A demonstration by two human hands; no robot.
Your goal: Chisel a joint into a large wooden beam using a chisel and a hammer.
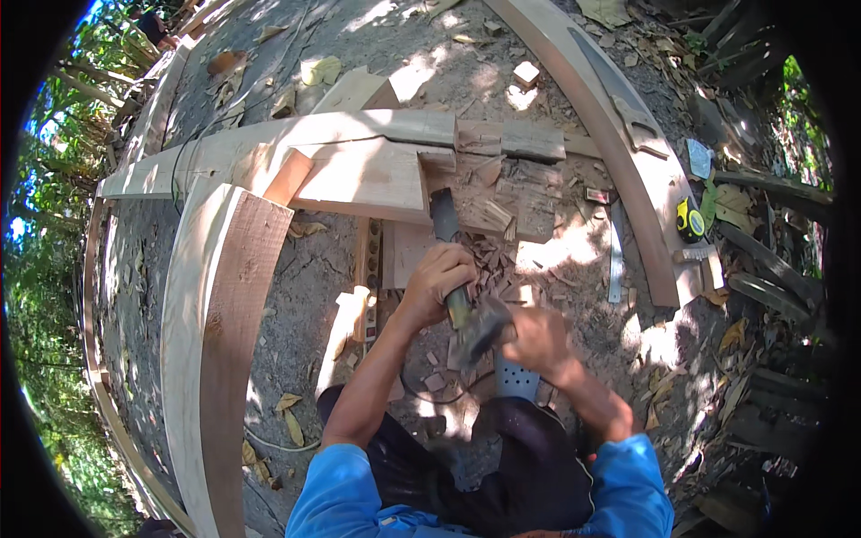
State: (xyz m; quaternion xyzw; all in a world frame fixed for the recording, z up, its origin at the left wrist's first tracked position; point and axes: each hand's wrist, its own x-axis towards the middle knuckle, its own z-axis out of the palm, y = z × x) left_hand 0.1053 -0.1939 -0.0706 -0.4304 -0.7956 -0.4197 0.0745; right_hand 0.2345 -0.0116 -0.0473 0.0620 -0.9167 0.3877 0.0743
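Note:
My left hand (pixel 438 276) is wrapped round a chisel (pixel 444 215), whose flat dark blade points away from me. The blade's tip is beside the cut, notched end of a pale timber beam (pixel 368 177); whether it touches the wood I cannot tell. Closed round a hammer's handle, my right hand (pixel 540 342) is smeared by motion. The hammer head (pixel 479 335) is at the butt end of the chisel, close to or touching it. Wood chips (pixel 489 258) lie scattered just right of my left hand.
A thick beam (pixel 238 305) stretches along my left. To the right, a long plank (pixel 596 108) bears a handsaw (pixel 619 90) and a yellow-black tape measure (pixel 690 221). Nearer lies a metal ruler (pixel 616 255). A rough wood block (pixel 529 193) sits beyond the chips.

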